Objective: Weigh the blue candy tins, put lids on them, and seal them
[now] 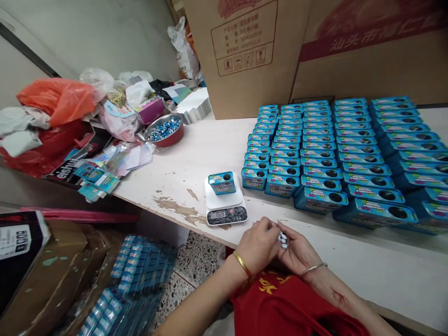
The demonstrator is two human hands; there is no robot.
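My left hand (259, 243), with a gold bangle at its wrist, is closed, its fingertips meeting the other hand at the table's front edge. My right hand (297, 251) curls palm up beside it. Small pale shiny ovals (283, 241) show between the hands; I cannot tell whether these are held pieces or fingernails. Just beyond the hands lies a white digital scale (226, 201) with digits on its display. On its plate stands a blue tin (222, 183) with a dark round window on top.
Rows of similar blue tins (317, 165) fill the table's right side, before large cardboard boxes (255, 88). A red bowl (171, 138) of blue-wrapped pieces stands at the back left, near plastic bags (58, 100) and flat cards (96, 179). More blue packs (143, 266) are stacked low left.
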